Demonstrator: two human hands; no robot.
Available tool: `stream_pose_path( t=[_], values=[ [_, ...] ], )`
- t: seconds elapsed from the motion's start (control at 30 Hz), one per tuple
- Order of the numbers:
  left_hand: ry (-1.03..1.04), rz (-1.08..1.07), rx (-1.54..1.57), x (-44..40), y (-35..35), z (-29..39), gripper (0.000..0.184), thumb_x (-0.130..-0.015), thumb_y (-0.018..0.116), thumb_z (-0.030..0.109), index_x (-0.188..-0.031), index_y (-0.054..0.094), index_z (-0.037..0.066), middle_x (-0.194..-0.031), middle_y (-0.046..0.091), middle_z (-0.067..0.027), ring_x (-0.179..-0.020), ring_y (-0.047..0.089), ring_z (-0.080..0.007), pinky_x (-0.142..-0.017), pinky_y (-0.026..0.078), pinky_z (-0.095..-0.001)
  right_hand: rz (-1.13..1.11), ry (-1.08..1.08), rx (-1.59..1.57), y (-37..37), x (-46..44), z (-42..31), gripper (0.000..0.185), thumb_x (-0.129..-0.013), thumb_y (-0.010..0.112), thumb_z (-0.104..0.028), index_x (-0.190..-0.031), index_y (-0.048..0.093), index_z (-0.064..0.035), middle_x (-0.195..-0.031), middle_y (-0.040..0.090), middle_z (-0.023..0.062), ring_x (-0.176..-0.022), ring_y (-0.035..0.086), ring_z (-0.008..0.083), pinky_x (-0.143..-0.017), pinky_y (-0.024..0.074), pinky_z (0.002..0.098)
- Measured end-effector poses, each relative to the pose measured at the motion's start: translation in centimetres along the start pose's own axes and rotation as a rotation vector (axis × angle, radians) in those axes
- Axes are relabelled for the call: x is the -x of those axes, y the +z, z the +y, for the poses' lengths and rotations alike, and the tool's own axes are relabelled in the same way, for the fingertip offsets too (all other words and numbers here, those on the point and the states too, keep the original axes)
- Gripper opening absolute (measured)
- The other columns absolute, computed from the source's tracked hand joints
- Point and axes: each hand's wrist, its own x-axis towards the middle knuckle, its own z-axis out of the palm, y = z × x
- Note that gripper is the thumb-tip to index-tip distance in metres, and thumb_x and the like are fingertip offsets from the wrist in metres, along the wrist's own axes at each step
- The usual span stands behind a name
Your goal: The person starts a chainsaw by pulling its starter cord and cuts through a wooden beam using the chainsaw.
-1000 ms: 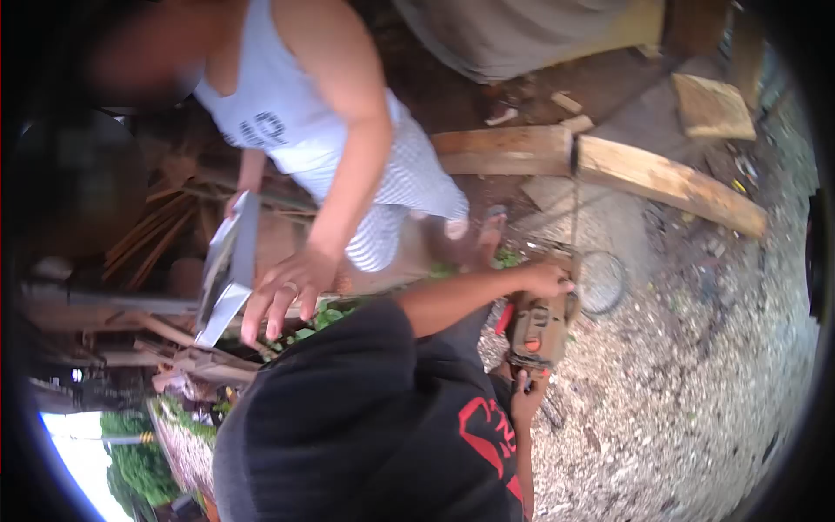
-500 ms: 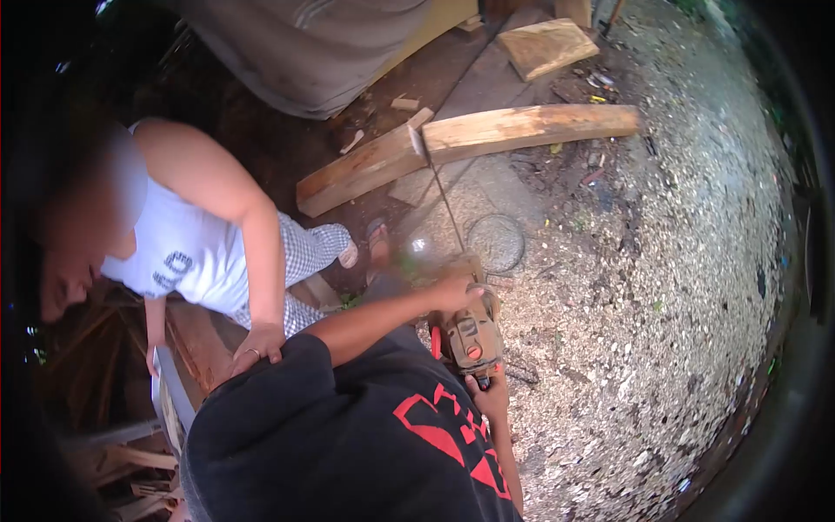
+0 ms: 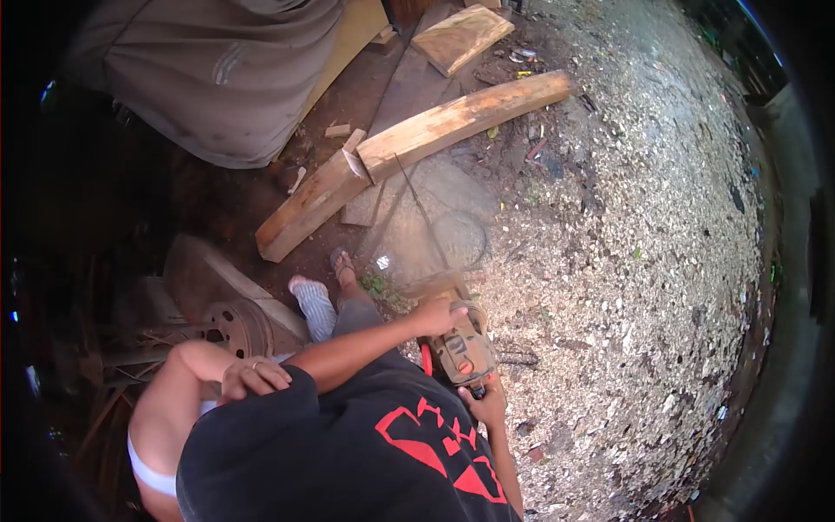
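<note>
Both of my hands are on a chainsaw point(image 3: 461, 350) with a brown, worn body, held in front of my waist. My left hand point(image 3: 437, 317) is wrapped round its front handle. At the rear handle, my right hand point(image 3: 487, 402) is closed, its fingers partly hidden. The chainsaw's thin bar point(image 3: 424, 211) points away from me, its tip overlapping the near side of a long timber point(image 3: 461, 122). A shorter timber point(image 3: 313, 207) meets that one at an angle, with a pale cut face at the joint. Whether the bar touches the wood I cannot tell.
Another person's hand point(image 3: 254, 379) rests on my left shoulder. A wood slab point(image 3: 464, 39) lies beyond the timbers, near a grey cloth cover point(image 3: 235, 78). At left stands a rusty wheel-like metal part point(image 3: 237, 326). Pebbly ground point(image 3: 626, 331) spreads to the right.
The bar tip has gone from the joint between the timbers to beside the longer one. The other person has moved down and behind my shoulder. My view has shifted; both hands keep their grip.
</note>
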Motion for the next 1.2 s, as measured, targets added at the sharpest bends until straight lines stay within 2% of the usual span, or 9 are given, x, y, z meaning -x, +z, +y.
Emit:
stream_pose_path(
  t=[0.2, 0.33, 0.43, 0.57, 0.73, 0.83, 0.87, 1.03, 1.2],
  values=[
    [-0.018, -0.018, 0.144, 2.5, -0.9, 0.6, 0.060, -0.091, 0.052, 0.051, -0.100, 0.064, -0.008, -0.100, 0.064, -0.0307, -0.098, 0.063, -0.0443, -0.088, 0.048, -0.0490, -0.070, 0.027, 0.034, 0.1, 0.0, 0.2, 0.066, -0.069, 0.078, -0.053, -0.109, 0.066, -0.0027, -0.095, 0.069, 0.0224, -0.094, 0.066, 0.0397, -0.080, 0.0515, 0.0448],
    [-0.012, 0.161, 0.186, 4.1, -0.1, -1.7, 0.057, -0.088, 0.059, 0.048, -0.101, 0.062, -0.008, -0.095, 0.064, -0.0305, -0.092, 0.064, -0.0438, -0.084, 0.048, -0.0491, -0.128, 0.005, 0.052, 0.8, -0.9, -0.2, 0.059, -0.067, 0.083, -0.045, -0.105, 0.067, -0.0029, -0.101, 0.069, 0.0188, -0.095, 0.066, 0.0372, -0.079, 0.0509, 0.0427],
    [-0.034, 0.231, 0.216, 5.6, -0.6, -3.1, 0.057, -0.088, 0.060, 0.048, -0.100, 0.061, -0.008, -0.090, 0.065, -0.0291, -0.088, 0.065, -0.0425, -0.083, 0.048, -0.0490, -0.170, -0.139, -0.009, 0.4, -2.2, -2.0, 0.062, -0.067, 0.082, -0.045, -0.108, 0.066, -0.0010, -0.088, 0.070, 0.0206, -0.085, 0.068, 0.0374, -0.072, 0.0526, 0.0418],
    [-0.183, 0.223, 0.371, 7.7, -6.5, -5.0, 0.053, -0.085, 0.065, 0.044, -0.099, 0.060, -0.007, -0.093, 0.061, -0.0266, -0.086, 0.063, -0.0404, -0.077, 0.048, -0.0470, -0.261, -0.252, 0.105, 1.0, -5.4, -4.6, 0.053, -0.067, 0.084, -0.034, -0.103, 0.066, 0.0015, -0.080, 0.070, 0.0161, -0.073, 0.068, 0.0259, -0.067, 0.0521, 0.0363],
    [-0.307, 0.314, 0.494, 9.7, -15.6, -11.3, 0.055, -0.084, 0.065, 0.046, -0.087, 0.062, -0.009, -0.073, 0.064, -0.0256, -0.071, 0.066, -0.0396, -0.066, 0.052, -0.0454, -0.445, -0.315, 0.137, 2.7, -9.6, -14.8, 0.051, -0.071, 0.083, -0.040, -0.091, 0.063, 0.0028, -0.075, 0.069, 0.0114, -0.068, 0.065, 0.0164, -0.064, 0.0511, 0.0329],
    [-0.371, 0.402, 0.474, 10.7, -19.0, -17.4, 0.051, -0.083, 0.064, 0.048, -0.086, 0.064, -0.003, -0.073, 0.066, -0.0236, -0.070, 0.068, -0.0373, -0.065, 0.053, -0.0459, -0.501, -0.311, 0.231, 5.7, -12.0, -21.0, 0.049, -0.072, 0.082, -0.038, -0.091, 0.063, 0.0027, -0.075, 0.069, 0.0123, -0.070, 0.067, 0.0191, -0.065, 0.0515, 0.0344],
    [-0.341, 0.480, 0.541, 11.4, -20.0, -19.6, 0.057, -0.085, 0.063, 0.049, -0.082, 0.060, -0.008, -0.071, 0.062, -0.0277, -0.069, 0.065, -0.0415, -0.065, 0.051, -0.0472, -0.474, -0.308, 0.325, 6.7, -12.0, -24.5, 0.048, -0.072, 0.082, -0.037, -0.091, 0.063, 0.0026, -0.076, 0.069, 0.0134, -0.071, 0.068, 0.0214, -0.065, 0.0518, 0.0353],
    [-0.387, 0.579, 0.556, 16.0, -26.8, -30.1, 0.054, -0.086, 0.060, 0.049, -0.095, 0.063, -0.004, -0.083, 0.066, -0.0255, -0.078, 0.066, -0.0411, -0.074, 0.052, -0.0466, -0.510, -0.428, 0.433, 13.0, -12.1, -37.5, 0.046, -0.071, 0.080, -0.039, -0.095, 0.065, -0.0022, -0.089, 0.069, 0.0167, -0.083, 0.070, 0.0314, -0.071, 0.0528, 0.0416],
    [-0.499, 0.692, 0.592, 21.0, -32.7, -36.4, 0.053, -0.081, 0.063, 0.049, -0.097, 0.065, -0.002, -0.088, 0.067, -0.0227, -0.085, 0.066, -0.0385, -0.078, 0.050, -0.0477, -0.418, -0.477, 0.736, 16.3, -12.6, -47.2, 0.040, -0.074, 0.080, -0.033, -0.093, 0.065, -0.0020, -0.078, 0.070, 0.0170, -0.075, 0.070, 0.0287, -0.065, 0.0517, 0.0400]
  ],
)
